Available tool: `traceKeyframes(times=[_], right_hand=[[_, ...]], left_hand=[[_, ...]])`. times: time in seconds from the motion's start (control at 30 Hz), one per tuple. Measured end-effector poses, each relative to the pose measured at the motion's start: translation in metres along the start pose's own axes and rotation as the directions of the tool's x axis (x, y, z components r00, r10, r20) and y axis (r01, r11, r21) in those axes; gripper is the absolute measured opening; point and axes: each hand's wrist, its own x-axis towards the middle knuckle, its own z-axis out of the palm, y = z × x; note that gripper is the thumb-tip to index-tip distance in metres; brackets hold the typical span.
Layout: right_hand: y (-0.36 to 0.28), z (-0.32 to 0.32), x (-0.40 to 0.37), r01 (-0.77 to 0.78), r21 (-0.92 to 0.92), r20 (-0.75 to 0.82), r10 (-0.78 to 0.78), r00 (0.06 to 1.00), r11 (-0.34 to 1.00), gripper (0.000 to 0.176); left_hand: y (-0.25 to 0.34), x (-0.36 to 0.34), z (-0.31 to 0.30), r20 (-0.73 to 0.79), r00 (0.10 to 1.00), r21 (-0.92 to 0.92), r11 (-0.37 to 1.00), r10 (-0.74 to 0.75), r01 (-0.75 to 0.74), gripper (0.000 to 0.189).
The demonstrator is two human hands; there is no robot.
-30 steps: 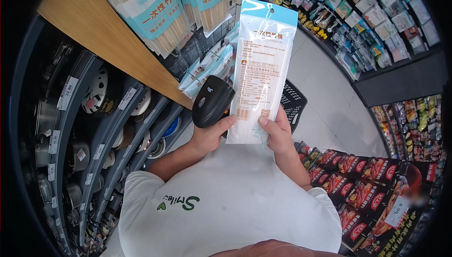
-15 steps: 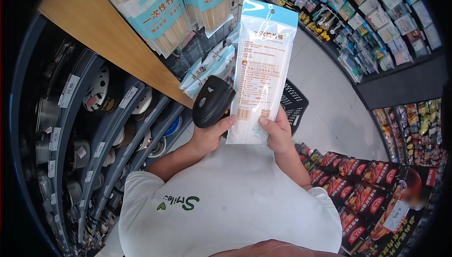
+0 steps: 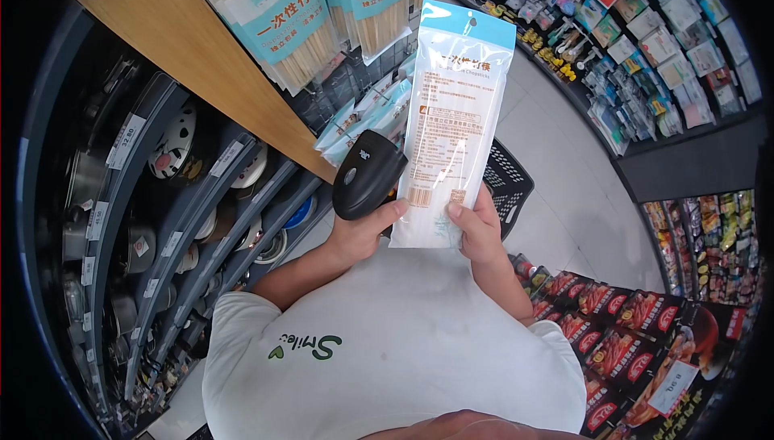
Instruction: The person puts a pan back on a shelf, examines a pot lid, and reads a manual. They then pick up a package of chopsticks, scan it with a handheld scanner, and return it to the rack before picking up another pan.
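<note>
A white plastic packet of chopsticks with a light blue top edge stands upright before my chest, its printed back and barcode facing me. My left hand is closed round a black handheld scanner, and its thumb touches the packet's lower left edge. My right hand pinches the lower right corner of the packet, thumb on the front. The scanner's head lies just left of the packet. The fingers behind both items are hidden.
Hanging chopstick packs are at the upper left beside a wooden board. Shelves with pots and bowls stand at the left. A black basket is behind the packet. Red food packages lie at the lower right.
The view has shifted slightly, so the shelves and hanging packs appear a little farther right. The packet's top has tilted slightly to the right; both hands keep their hold.
</note>
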Motion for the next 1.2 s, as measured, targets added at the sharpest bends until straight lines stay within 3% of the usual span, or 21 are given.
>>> traceKeyframes(times=[0.47, 0.97, 1.03, 1.07, 1.13, 1.17, 1.2], right_hand=[[-0.009, -0.030, 0.007, -0.078, 0.039, 0.111, 0.073, 0.991, 0.996, 0.055], [-0.004, -0.059, 0.027, -0.154, 0.059, 0.300, 0.129, 0.945, 0.986, 0.054], [-0.003, -0.059, 0.028, -0.129, 0.315, 0.352, 0.010, 0.936, 0.940, 0.057], [0.000, -0.063, 0.027, -0.128, 0.317, 0.353, 0.009, 0.936, 0.940, 0.057], [0.002, -0.067, 0.025, -0.277, 0.507, 0.328, 0.114, 0.938, 0.816, 0.067], [-0.002, -0.064, 0.028, -0.274, 0.508, 0.329, 0.110, 0.938, 0.817, 0.067], [-0.007, -0.058, 0.032, -0.319, 0.382, 0.289, 0.215, 0.933, 0.867, 0.075]], left_hand=[[-0.010, 0.001, 0.025, -0.094, 0.993, 0.046, 0.996, 0.076, -0.072, 0.049], [-0.025, -0.006, 0.043, -0.302, 0.949, -0.001, 0.996, 0.088, -0.093, 0.053], [-0.028, -0.004, 0.043, -0.312, 0.946, -0.007, 0.995, 0.090, -0.097, 0.052], [-0.028, -0.002, 0.044, -0.319, 0.943, -0.016, 0.995, 0.092, -0.103, 0.051], [-0.023, 0.004, 0.053, -0.331, 0.940, -0.069, 0.992, 0.077, -0.106, 0.050], [-0.020, 0.008, 0.056, -0.342, 0.938, -0.123, 0.986, 0.061, -0.109, 0.049], [-0.021, 0.011, 0.056, -0.338, 0.939, -0.120, 0.987, 0.063, -0.109, 0.049]])
